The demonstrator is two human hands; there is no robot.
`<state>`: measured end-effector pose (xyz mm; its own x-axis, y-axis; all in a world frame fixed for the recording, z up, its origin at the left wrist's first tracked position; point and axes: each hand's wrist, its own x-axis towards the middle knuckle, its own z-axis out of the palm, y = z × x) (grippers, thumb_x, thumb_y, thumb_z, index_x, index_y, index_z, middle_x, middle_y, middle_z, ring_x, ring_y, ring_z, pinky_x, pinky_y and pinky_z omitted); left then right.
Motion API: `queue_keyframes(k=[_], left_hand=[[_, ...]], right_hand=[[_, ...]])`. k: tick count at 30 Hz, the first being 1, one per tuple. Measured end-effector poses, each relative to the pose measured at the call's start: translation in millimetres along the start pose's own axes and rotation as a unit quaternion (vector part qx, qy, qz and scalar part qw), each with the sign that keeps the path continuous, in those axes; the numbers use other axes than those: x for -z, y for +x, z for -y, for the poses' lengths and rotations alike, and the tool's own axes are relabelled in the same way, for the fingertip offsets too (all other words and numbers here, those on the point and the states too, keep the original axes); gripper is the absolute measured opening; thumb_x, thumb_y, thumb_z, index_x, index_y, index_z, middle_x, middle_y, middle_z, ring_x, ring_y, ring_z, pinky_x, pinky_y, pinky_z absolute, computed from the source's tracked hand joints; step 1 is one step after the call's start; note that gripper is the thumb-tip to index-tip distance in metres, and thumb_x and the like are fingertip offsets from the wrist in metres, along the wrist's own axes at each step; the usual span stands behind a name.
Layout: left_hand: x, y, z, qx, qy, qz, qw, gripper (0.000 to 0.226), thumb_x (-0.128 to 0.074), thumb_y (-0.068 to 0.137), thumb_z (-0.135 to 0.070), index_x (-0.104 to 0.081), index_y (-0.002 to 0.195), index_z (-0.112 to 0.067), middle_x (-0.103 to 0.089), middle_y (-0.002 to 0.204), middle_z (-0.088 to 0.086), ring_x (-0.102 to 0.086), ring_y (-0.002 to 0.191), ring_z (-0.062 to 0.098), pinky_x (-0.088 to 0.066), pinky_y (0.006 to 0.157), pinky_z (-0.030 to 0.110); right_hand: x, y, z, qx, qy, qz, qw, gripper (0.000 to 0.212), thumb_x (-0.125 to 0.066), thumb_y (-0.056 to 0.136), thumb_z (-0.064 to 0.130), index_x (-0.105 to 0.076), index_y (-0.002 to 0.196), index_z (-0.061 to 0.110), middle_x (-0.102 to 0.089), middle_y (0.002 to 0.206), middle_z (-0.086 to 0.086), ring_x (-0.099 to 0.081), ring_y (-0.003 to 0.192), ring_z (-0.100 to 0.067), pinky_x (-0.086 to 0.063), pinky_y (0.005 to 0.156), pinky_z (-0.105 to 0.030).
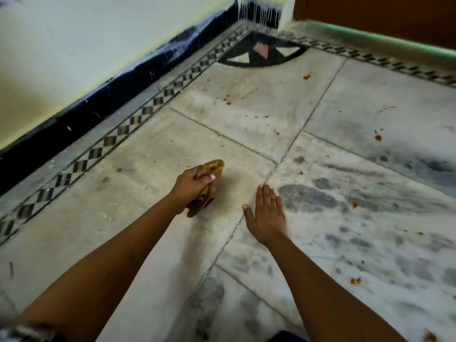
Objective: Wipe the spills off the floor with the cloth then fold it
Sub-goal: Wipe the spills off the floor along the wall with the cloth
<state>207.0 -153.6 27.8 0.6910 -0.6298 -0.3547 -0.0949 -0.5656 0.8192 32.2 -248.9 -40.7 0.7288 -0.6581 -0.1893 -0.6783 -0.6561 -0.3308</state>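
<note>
Marble floor (pixel 246 107), checkered border (pixel 118 130) along left edge. Left hand (pixel 191 185) fisted tight round bunched brown cloth (pixel 215 167), cloth low over tile near that border. Right hand (pixel 267 213) flat just beside it, fingers straight, holding nothing. Reddish spills (pixel 377 137) dotted toward far corner and right edge, well apart from cloth.

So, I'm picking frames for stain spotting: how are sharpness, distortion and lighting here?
Head view: wide-angle distortion bends the patterned floor border; left hand gripping the cloth and flat right hand look reasonably sharp, the far corner is soft; light is dim and even, with faint shadows on the floor; the red spills stay readable.
</note>
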Motion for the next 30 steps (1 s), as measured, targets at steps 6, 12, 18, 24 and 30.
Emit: queue_keyframes(k=[6,12,18,24,30], left_hand=[[1,-5,-60,0.126,-0.205,0.064,0.968,0.04,-0.058,0.089,-0.033,-0.062,0.116,-0.003,-0.068,0.107,0.02,-0.066,0.089,0.032,-0.053,0.075,0.034],[-9,0,-117,0.129,-0.184,0.055,0.973,0.034,-0.057,0.089,-0.034,-0.064,0.102,-0.004,-0.068,0.099,0.019,-0.064,0.083,0.03,-0.051,0.073,0.033],[-11,31,-138,0.118,-0.135,0.018,0.984,0.035,-0.057,0.088,-0.039,-0.061,0.106,-0.009,-0.068,0.094,0.016,-0.064,0.086,0.031,-0.052,0.078,0.035],[-12,88,-133,0.077,-0.118,-0.044,0.989,0.023,-0.057,0.091,-0.034,-0.057,0.109,-0.02,-0.063,0.093,0.009,-0.058,0.081,0.025,-0.046,0.073,0.032],[-15,163,-95,0.02,-0.048,-0.155,0.987,0.034,-0.053,0.092,-0.036,-0.059,0.121,-0.02,-0.062,0.12,0.01,-0.057,0.109,0.033,-0.046,0.096,0.047]], right_hand=[[69,6,-25,-0.029,0.117,-0.015,0.993,0.063,-0.03,0.1,0.041,-0.006,0.15,0.011,-0.008,0.158,-0.008,-0.007,0.145,-0.019,-0.004,0.117,-0.032],[111,20,-57,-0.031,0.153,-0.044,0.987,0.062,-0.033,0.099,0.039,-0.011,0.15,0.012,-0.013,0.158,-0.006,-0.012,0.144,-0.02,-0.013,0.117,-0.034],[129,47,-72,-0.006,0.093,-0.04,0.995,0.061,-0.032,0.1,0.038,-0.009,0.15,0.011,-0.012,0.158,-0.007,-0.012,0.144,-0.021,-0.009,0.117,-0.033],[111,84,-65,-0.012,0.082,-0.041,0.996,0.061,-0.03,0.1,0.037,-0.007,0.15,0.01,-0.009,0.158,-0.008,-0.007,0.145,-0.019,-0.003,0.118,-0.031],[85,138,-71,-0.054,0.049,-0.038,0.997,0.062,-0.029,0.1,0.036,-0.005,0.149,0.007,-0.005,0.158,-0.01,-0.005,0.145,-0.02,-0.003,0.118,-0.032]])
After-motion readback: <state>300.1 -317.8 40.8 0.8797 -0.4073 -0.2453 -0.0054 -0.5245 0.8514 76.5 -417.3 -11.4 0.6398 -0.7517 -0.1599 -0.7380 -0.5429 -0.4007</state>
